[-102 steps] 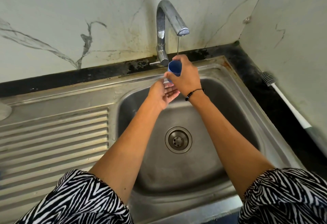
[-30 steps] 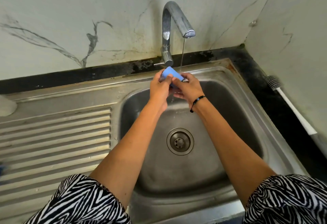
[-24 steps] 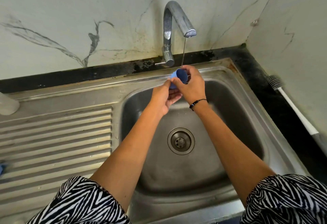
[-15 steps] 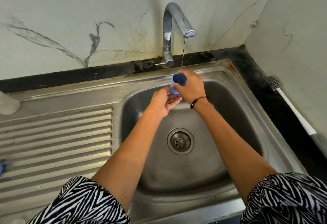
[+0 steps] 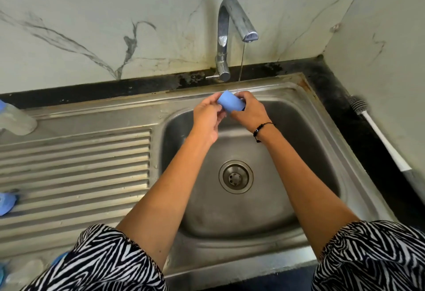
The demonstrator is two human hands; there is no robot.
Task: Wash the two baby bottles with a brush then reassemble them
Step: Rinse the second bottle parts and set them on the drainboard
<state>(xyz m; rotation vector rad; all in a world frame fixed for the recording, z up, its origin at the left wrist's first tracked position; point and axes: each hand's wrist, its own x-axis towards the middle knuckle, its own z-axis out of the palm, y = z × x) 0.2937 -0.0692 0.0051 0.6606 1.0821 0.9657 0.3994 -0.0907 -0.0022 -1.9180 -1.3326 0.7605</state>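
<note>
Blue cap: a small blue cylindrical bottle cap [image 5: 231, 104] is held over the far rim of a steel sink [image 5: 299, 111], between the fingertips of both hands. Its long axis lies nearly level, running from upper left to lower right, closed flat end toward the left hand, the other end turned into the right hand's fingers.
Left hand: the left hand [image 5: 205, 118] pinches the cap's closed end, thumb and fingers curled against it.
Right hand: the right hand [image 5: 249, 112], a black beaded bracelet [image 5: 262, 128] at the wrist, wraps its fingers round the cap's lower-right end.
Water: a thin stream falls from the tap [image 5: 230, 26] just beyond the right hand's fingertips; whether it strikes the cap cannot be told.
Brush: a bottle brush [image 5: 377, 129] with a white handle lies on the dark counter, well to the right of the fingers.
Bottle: a clear baby bottle [image 5: 16, 118] lies at the drainboard's far-left edge, well apart from the fingers.
Blue part: a blue piece [image 5: 7, 202] rests on the drainboard ridges at far left.
</note>
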